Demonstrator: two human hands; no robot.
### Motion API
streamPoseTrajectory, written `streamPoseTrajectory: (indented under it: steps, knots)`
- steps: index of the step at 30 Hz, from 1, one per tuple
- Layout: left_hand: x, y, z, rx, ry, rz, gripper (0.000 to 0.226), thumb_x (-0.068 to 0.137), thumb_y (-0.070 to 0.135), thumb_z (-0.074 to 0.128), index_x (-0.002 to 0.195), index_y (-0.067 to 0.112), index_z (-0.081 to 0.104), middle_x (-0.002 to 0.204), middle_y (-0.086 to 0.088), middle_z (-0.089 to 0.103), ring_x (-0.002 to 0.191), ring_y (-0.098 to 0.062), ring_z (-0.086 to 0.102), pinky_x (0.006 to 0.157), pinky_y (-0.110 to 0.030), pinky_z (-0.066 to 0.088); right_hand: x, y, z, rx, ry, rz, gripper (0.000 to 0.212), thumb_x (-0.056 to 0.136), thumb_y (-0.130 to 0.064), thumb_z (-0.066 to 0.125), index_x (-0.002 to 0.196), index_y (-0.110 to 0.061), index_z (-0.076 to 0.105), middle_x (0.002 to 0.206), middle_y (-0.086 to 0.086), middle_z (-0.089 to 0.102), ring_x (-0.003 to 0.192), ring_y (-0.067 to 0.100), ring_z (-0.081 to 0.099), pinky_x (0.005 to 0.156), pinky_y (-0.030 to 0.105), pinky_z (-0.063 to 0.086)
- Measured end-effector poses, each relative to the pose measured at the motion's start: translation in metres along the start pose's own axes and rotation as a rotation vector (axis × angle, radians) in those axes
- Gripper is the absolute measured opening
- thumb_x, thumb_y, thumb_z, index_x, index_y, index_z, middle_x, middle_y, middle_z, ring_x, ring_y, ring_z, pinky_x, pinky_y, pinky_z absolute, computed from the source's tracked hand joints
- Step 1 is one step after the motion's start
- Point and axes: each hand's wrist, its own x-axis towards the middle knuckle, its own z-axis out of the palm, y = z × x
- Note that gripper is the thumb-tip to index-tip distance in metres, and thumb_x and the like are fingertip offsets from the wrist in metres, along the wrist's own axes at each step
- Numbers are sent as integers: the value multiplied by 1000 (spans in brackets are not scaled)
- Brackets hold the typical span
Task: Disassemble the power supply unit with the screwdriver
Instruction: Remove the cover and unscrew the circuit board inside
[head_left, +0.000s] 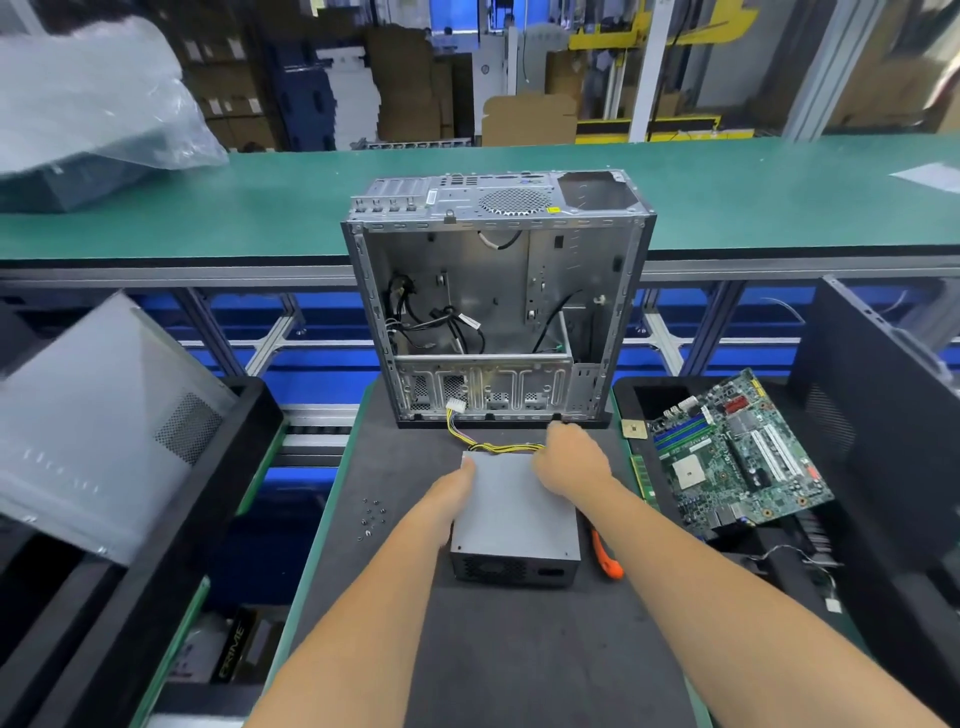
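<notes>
While your left hand (457, 486) is lying flat on the power supply (514, 514), your right hand (571, 460) is curling at its cable end, grip unclear. The screwdriver (605, 556) is lying just right of the box, lengthwise, nearer your right hand.

left hand (451, 494) flat, right hand (571, 457) curled

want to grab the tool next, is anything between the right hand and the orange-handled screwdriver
Nothing visible blocks it. The orange-handled screwdriver lies on the dark mat just right of the grey metal power supply box, partly hidden under the right forearm. The right hand rests on the box's far edge by the yellow-black cable bundle.
</notes>
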Motion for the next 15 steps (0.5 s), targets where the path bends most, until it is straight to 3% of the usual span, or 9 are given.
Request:
streamPoseTrajectory:
  steps: [4, 10, 13, 15]
  knots:
    - [-4, 2, -5, -8, -20, 4, 65, 91, 65, 34, 137, 19, 47, 139, -4, 50, 123, -27, 50, 106, -45, 40, 2, 1, 2, -98, -97, -101, 32, 94, -31, 48, 116, -9, 55, 124, 11, 43, 108, 30, 51, 87, 39, 48]
    - [-4, 0, -2, -62, -79, -15, 65, 92, 65, 32, 134, 17, 49, 130, -7, 57, 115, -27, 57, 103, -45, 44, 9, 4, 4, 48, -127, -96, 25, 90, -29, 58, 104, -11, 48, 122, 11, 44, 100, 29, 52, 86, 38, 47]
    - [-6, -1, -2, -39, -108, -23, 65, 93, 65, 31, 133, 18, 50, 130, -6, 58, 116, -25, 57, 102, -44, 44, 5, 4, 6, 303, -34, 83, 41, 94, -30, 55, 123, -5, 42, 132, 15, 39, 113, 33, 51, 87, 38, 44]
    - [-6, -1, -4, -57, -136, -55, 64, 91, 67, 32, 127, 18, 55, 118, -5, 65, 105, -23, 64, 95, -40, 49, 0, 9, 10, 429, -68, 245, 51, 96, -34, 50, 136, -4, 36, 139, 15, 41, 119, 31, 50, 84, 33, 40]
